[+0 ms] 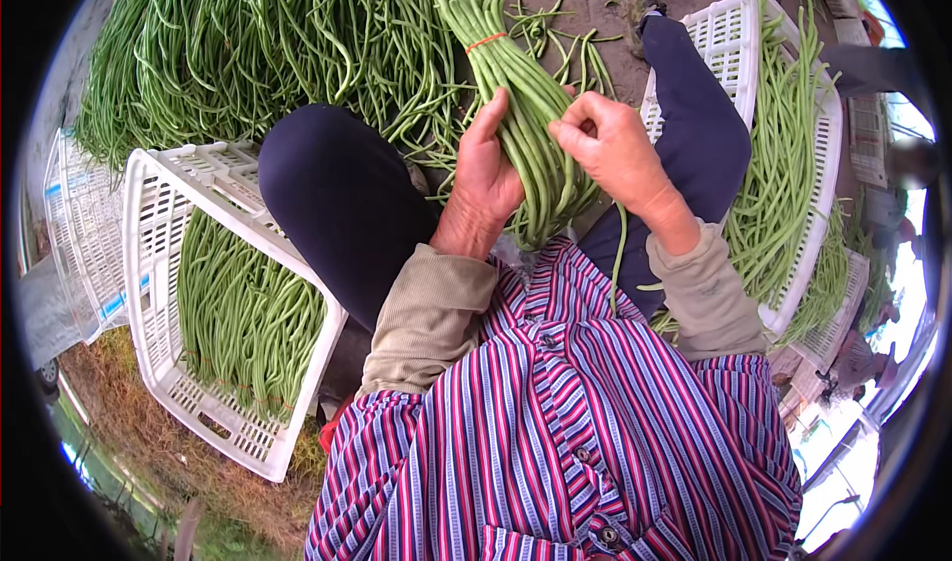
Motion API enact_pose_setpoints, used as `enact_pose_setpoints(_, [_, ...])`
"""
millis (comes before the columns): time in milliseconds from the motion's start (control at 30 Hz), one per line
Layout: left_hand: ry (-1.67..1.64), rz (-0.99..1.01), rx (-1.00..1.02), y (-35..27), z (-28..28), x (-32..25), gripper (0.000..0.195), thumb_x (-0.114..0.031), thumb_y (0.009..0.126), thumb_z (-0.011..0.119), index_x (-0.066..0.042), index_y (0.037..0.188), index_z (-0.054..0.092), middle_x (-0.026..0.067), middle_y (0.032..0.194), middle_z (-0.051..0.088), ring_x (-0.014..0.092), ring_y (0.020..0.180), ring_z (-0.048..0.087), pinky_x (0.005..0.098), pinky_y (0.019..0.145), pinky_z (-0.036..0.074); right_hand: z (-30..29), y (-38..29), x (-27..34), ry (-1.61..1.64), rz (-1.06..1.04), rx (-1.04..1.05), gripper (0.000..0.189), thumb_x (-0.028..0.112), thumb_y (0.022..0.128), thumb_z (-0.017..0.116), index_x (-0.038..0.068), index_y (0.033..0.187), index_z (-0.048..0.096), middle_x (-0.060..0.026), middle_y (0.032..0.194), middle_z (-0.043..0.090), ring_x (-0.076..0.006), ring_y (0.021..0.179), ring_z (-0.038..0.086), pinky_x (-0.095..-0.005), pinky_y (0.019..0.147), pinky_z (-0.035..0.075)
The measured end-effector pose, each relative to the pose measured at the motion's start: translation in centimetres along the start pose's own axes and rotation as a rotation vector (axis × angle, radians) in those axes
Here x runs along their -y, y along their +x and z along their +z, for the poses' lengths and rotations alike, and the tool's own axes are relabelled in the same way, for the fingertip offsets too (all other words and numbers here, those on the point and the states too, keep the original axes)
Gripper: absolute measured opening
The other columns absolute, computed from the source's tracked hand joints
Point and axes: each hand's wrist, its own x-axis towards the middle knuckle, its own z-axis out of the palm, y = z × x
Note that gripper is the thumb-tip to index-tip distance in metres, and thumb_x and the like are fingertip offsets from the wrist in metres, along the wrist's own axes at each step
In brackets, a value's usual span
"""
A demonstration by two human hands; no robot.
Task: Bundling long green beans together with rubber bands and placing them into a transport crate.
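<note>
In the middle of the head view, a bundle of long green beans hangs folded over, with a red band around it near its upper end. My left hand grips the bundle from the left, thumb pointing up along its front. At its right side is my right hand, thumb and index finger pinched together against the beans; whether a bean is between the fingertips is not clear. One loose long bean dangles below my right hand.
A large heap of long beans lies at the upper left. A white plastic crate at left holds banded bundles; another crate at right holds long beans. Loose beans lie on the ground. My knees flank the bundle. Other people are blurred at far right.
</note>
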Motion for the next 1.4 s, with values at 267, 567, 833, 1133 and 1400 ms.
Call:
enact_pose_setpoints(267, [0.200,0.077,-0.225,0.5,-1.7,0.5,0.032,-0.029,0.093,0.050,-0.002,0.109,0.053,0.0164,0.097,0.062,0.029,0.089,0.062,0.0433,0.082,0.051,2.4,-2.5,-0.1,0.299,0.277,0.210,0.024,0.018,0.088,0.053,-0.004,0.082,0.049,-0.0131,0.062,0.050,-0.0188,0.058,0.049,-0.0357,0.058,0.041])
enact_pose_setpoints(567, [-0.065,0.104,-0.437,1.8,-3.5,-0.8,0.028,-0.024,0.093,0.049,0.003,0.096,0.055,0.0151,0.085,0.062,0.027,0.078,0.061,0.0411,0.074,0.054,-1.0,-11.1,1.4,0.575,0.511,0.344,0.013,0.012,0.090,0.052,0.001,0.083,0.050,0.0020,0.063,0.041,-0.0062,0.056,0.037,-0.0258,0.049,0.032])
enact_pose_setpoints(833, [-0.165,0.024,0.041,1.0,-1.1,-0.3,0.061,-0.044,0.097,0.025,0.004,0.135,0.031,0.0296,0.139,0.032,0.044,0.128,0.032,0.0551,0.107,0.027,-6.3,-11.6,2.1,0.975,0.200,0.027,0.019,0.020,0.095,0.049,0.000,0.091,0.048,-0.0039,0.065,0.053,-0.0094,0.050,0.052,-0.0189,0.040,0.034])
enact_pose_setpoints(1133, [-0.088,0.027,0.122,0.0,0.2,-0.2,0.062,-0.046,0.097,0.024,0.001,0.136,0.032,0.0286,0.142,0.027,0.043,0.130,0.030,0.0541,0.108,0.025,-0.4,-5.9,2.4,0.709,0.254,0.009,0.022,0.017,0.094,0.052,-0.003,0.099,0.060,-0.0005,0.065,0.056,-0.0042,0.046,0.047,-0.0186,0.042,0.037])
enact_pose_setpoints(1400, [0.013,0.045,0.139,0.0,-0.1,0.3,0.062,-0.046,0.098,0.019,0.000,0.136,0.033,0.0282,0.140,0.030,0.042,0.127,0.035,0.0525,0.107,0.028,3.4,-3.7,0.8,0.077,-0.004,-0.194,0.015,0.005,0.075,0.069,-0.002,0.083,0.059,-0.0151,0.077,0.061,-0.0267,0.063,0.062,-0.0354,0.056,0.049])
